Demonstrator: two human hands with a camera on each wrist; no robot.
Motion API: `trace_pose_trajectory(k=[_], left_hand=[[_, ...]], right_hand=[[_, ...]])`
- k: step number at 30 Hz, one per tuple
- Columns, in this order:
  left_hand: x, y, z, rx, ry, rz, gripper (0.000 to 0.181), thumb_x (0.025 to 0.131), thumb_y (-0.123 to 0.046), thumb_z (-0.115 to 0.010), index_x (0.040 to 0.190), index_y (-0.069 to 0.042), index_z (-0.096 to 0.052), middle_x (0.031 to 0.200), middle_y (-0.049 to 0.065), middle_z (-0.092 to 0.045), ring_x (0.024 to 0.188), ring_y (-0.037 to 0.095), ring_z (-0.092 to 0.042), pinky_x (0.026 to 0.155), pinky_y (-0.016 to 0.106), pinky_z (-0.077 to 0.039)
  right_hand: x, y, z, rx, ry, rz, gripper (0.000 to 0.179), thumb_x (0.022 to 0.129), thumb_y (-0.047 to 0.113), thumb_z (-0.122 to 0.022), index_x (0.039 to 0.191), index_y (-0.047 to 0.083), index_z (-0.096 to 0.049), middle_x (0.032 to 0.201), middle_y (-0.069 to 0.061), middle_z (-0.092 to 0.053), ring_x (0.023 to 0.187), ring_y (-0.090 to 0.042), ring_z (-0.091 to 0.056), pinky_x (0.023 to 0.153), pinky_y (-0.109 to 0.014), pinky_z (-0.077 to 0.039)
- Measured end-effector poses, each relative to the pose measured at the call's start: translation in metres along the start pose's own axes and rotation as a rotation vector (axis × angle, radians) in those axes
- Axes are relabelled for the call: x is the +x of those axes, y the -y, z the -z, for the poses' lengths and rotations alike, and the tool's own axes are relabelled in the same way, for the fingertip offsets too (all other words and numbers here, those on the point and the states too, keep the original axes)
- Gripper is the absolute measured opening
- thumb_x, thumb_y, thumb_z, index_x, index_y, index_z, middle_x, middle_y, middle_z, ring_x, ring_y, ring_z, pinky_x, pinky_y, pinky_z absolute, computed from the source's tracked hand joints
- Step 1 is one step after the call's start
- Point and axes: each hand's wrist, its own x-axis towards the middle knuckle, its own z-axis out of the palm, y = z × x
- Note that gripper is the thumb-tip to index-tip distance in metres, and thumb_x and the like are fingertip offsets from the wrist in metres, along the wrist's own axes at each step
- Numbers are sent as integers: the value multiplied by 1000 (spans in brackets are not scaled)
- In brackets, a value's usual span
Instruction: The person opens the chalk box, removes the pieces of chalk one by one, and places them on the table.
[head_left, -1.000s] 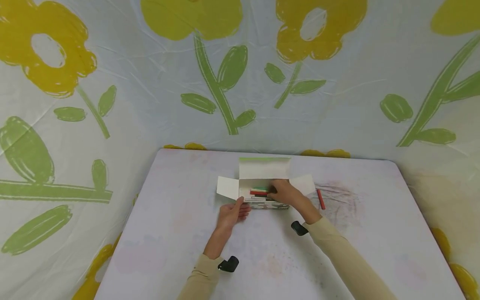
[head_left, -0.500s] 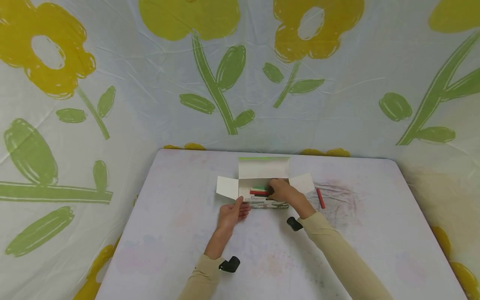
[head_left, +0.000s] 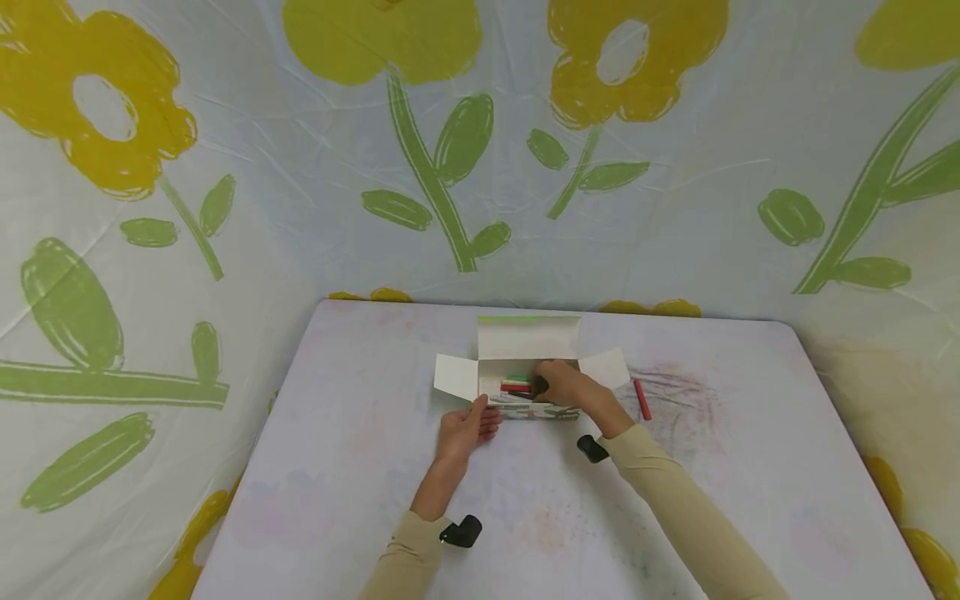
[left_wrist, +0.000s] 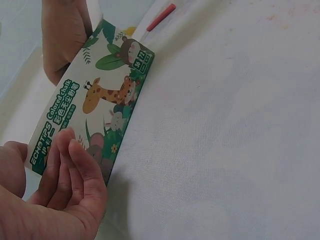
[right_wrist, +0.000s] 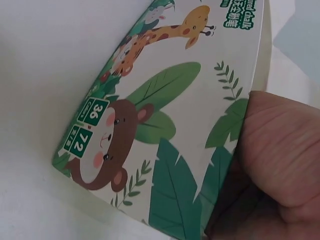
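A chalk box (left_wrist: 95, 95) printed with cartoon animals stands on the table, its lid and side flaps folded out. My left hand (head_left: 460, 431) holds its near left corner, with the thumb at the rim and the fingers against the printed front. My right hand (head_left: 564, 385) reaches over the front wall into the box's right half. Its fingertips are hidden there, so whether they pinch a chalk stick cannot be told. Beside them, inside the box, lie a red chalk stick (head_left: 514, 387), a green one (head_left: 516, 378) and a tilted dark one (head_left: 519, 395).
A loose red chalk stick (head_left: 642, 400) lies on the table right of the box, near dark smudges (head_left: 678, 396). The white table (head_left: 360, 358) is backed by a flower-printed cloth (head_left: 300, 208). Black wrist cameras (head_left: 461, 532) sit at both cuffs.
My right hand has shifted slightly left inside the box. The dark chalk stick beside its fingers now lies at a slant. My left hand stays at the box's corner.
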Motion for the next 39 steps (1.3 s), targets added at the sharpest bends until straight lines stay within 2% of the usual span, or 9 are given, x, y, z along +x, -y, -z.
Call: trace_pose_trajectory(k=[2, 8, 11, 16, 21, 24, 33, 39], left_hand=[[-1, 0, 0, 1, 1, -3, 48, 107, -23, -57, 110, 25, -65, 106, 36, -70, 77, 16, -71, 78, 33, -62], [16, 23, 5, -17, -23, 2, 53, 106, -33, -60, 109, 19, -69, 102, 29, -73, 74, 12, -70, 71, 25, -60], [17, 26, 5, -18, -31, -3, 54, 105, -35, -62, 108, 18, -70, 99, 25, -75, 72, 10, -69, 68, 23, -59], [16, 26, 6, -18, -22, 1, 54, 105, -36, -62, 108, 17, -71, 98, 23, -76, 72, 9, -69, 68, 22, -59], [17, 25, 7, -20, -19, 0, 54, 105, -36, -62, 108, 18, -70, 99, 25, -75, 72, 8, -69, 67, 21, -58], [18, 25, 7, -21, -10, 5, 54, 105, -35, -62, 109, 18, -70, 100, 25, -75, 72, 8, -68, 67, 21, -58], [9, 9, 5, -16, 20, 18, 47, 106, -24, -60, 108, 22, -67, 100, 29, -74, 72, 12, -69, 70, 26, -60], [16, 18, 6, -15, 16, 8, 50, 106, -29, -60, 108, 20, -69, 100, 27, -74, 72, 11, -69, 69, 25, -59]], right_hand=[[0, -1, 2, 11, 8, 10, 12, 90, 4, -79, 94, 0, -69, 89, -7, -67, 81, -18, -60, 75, -36, -53], [-1, -2, 6, 14, 65, 54, 6, 93, 2, -75, 96, -1, -72, 92, -9, -68, 82, -16, -60, 76, -36, -54], [-3, -4, 7, 1, 68, 80, 4, 93, 0, -73, 97, 0, -73, 93, -9, -69, 83, -17, -61, 78, -36, -55], [-10, -7, 11, 41, 5, 138, 8, 91, -3, -73, 99, -1, -72, 95, -10, -70, 87, -23, -64, 79, -38, -55], [-18, -13, 15, 105, -99, 231, 9, 91, -6, -72, 99, -3, -70, 91, -13, -69, 81, -23, -61, 73, -37, -53], [-24, -16, 18, 133, -153, 230, 12, 92, -5, -72, 103, -4, -70, 94, -13, -70, 83, -21, -62, 74, -37, -55], [-46, -26, 31, 255, -248, 119, 19, 95, 0, -72, 113, -5, -68, 100, -12, -71, 95, -30, -69, 86, -47, -60], [-58, -31, 43, 299, -334, 81, 21, 97, 4, -71, 116, -3, -69, 103, -12, -72, 98, -30, -70, 88, -47, -59]])
